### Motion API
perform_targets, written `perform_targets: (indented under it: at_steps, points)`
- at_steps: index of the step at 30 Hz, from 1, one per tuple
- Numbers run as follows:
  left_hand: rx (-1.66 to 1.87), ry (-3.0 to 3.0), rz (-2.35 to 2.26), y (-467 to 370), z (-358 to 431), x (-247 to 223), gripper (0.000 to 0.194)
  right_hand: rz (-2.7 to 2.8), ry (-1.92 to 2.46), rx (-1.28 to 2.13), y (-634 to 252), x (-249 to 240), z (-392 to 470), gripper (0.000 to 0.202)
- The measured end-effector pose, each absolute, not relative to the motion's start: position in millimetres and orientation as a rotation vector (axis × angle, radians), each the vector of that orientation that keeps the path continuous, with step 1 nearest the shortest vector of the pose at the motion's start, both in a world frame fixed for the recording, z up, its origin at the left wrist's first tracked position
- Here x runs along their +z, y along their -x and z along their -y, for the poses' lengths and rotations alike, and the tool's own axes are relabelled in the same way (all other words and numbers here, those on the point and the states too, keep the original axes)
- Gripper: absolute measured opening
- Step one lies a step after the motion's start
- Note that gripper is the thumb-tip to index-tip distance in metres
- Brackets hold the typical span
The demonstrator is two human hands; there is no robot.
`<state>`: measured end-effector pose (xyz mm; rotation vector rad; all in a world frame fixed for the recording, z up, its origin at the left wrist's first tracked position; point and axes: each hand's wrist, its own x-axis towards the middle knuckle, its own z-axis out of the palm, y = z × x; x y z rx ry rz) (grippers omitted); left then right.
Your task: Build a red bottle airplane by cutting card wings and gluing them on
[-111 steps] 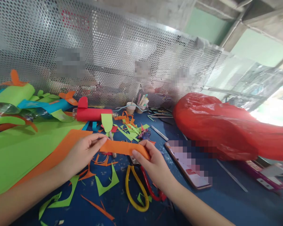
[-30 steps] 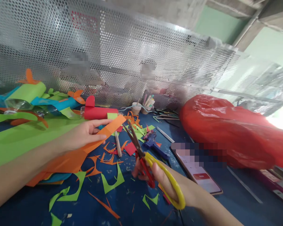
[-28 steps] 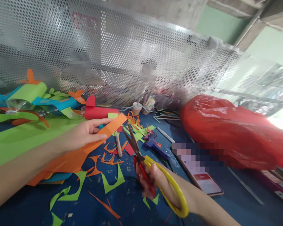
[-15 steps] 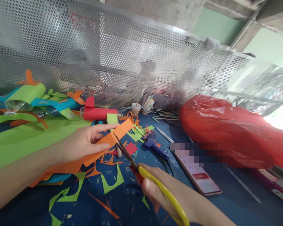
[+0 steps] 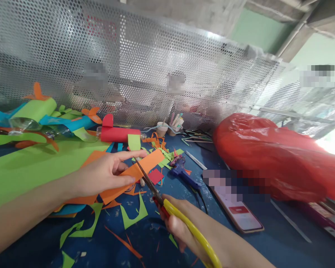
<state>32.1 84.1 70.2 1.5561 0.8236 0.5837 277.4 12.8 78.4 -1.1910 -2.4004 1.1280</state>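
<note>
My left hand [image 5: 108,175] pinches a folded strip of orange paper [image 5: 152,160] between thumb and fingers, above the blue table. Wrapped round the yellow-handled scissors [image 5: 192,232] is my right hand [image 5: 178,219]. Their blades meet the orange strip just beyond my left fingertips and lie across it; whether they cut through there I cannot tell. Under and around my hands lie paper scraps, among them a green cut-out piece [image 5: 134,214] and a small red square [image 5: 156,176].
A blue glue gun [image 5: 185,175] and a phone [image 5: 234,204] lie to the right, before a large red plastic bag [image 5: 268,156]. Paper-covered bottles [image 5: 118,134] and a green sheet [image 5: 44,163] are on the left. Cups [image 5: 162,130] stand by the perforated metal screen [image 5: 156,74].
The orange strip has shifted slightly right and down with my left hand, and its far end now tilts less steeply. My left index finger reaches further out. The scissors stay nearly in place.
</note>
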Motion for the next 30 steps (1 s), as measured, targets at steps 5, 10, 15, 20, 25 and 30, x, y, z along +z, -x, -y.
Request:
perform_targets:
  at_steps: [5, 10, 15, 20, 25, 30]
  points:
    - [0.572, -1.542, -0.818, -33.6, -80.1, 72.7, 0.07, 2.391, 1.186, 1.129, -277.2, 78.3, -12.8, 0.059]
    - [0.581, -1.491, -0.797, -35.6, -78.7, 71.9, 0.073, 2.402, 1.16, 1.13, -276.8, 77.2, -12.6, 0.057]
    - [0.581, -1.492, -0.799, -36.2, -79.8, 69.8, 0.072, 2.43, 1.127, 1.095, -277.4, 76.1, -12.4, 0.056]
    - [0.595, -1.492, -0.793, -36.8, -79.3, 70.3, 0.073, 2.428, 1.139, 1.1, -277.6, 76.6, -12.1, 0.056]
    - [0.598, -1.504, -0.804, -37.5, -77.9, 72.3, 0.074, 2.402, 1.12, 1.133, -276.9, 75.5, -13.2, 0.055]
    - [0.609, -1.532, -0.844, -37.2, -76.6, 75.2, 0.077, 2.334, 1.108, 1.196, -275.9, 72.6, -13.2, 0.058]
